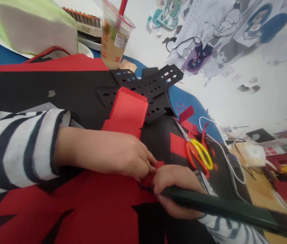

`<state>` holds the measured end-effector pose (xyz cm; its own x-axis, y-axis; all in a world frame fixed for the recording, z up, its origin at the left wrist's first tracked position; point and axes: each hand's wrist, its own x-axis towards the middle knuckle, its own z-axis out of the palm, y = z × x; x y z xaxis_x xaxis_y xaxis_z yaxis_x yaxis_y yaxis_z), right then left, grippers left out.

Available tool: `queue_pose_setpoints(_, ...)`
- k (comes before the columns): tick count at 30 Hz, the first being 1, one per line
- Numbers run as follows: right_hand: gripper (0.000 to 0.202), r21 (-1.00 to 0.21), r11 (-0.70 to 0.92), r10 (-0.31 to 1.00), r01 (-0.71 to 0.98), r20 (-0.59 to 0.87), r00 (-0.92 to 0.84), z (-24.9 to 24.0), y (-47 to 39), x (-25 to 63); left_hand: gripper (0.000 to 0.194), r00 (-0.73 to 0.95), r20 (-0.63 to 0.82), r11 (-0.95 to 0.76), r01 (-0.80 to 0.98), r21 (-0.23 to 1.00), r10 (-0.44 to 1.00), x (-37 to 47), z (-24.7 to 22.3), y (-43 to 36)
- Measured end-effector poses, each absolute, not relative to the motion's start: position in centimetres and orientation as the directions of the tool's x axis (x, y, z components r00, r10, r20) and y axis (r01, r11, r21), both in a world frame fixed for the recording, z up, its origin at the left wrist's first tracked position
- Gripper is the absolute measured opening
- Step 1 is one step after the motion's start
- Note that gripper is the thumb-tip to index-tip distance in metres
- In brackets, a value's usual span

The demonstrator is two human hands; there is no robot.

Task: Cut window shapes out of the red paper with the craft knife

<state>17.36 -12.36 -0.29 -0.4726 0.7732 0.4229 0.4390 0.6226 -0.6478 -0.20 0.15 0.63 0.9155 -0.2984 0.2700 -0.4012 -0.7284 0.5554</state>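
Observation:
My left hand (130,157) reaches in from the left, its fingers pinched on the small upper flap of a cut red paper (105,206). Close against those fingertips is my right hand (176,186), closed around a long dark green tool (219,203) whose tip meets the paper near the flap. What type of tool it is cannot be made out. A folded red paper piece (129,108) stands above my left hand. Scissors (199,156) with orange and yellow handles lie beyond my right hand, beside red scraps (178,145).
Black perforated card strips (153,84) lie behind the red paper. A drink cup (115,40) with a red straw stands at the back. White cables (219,142) run along the right edge; a clear ruler (44,107) lies partly under my left sleeve.

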Motion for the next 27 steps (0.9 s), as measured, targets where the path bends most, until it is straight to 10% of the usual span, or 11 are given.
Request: queue_pose_setpoints(27, 0.018, -0.625, 0.635, 0.765, 0.454, 0.423, -0.486, -0.19, -12.78, 17.14, 0.027, 0.902, 0.300, -0.743, -0.428, 0.515, -0.311, -0.10, 0.35, 0.24)
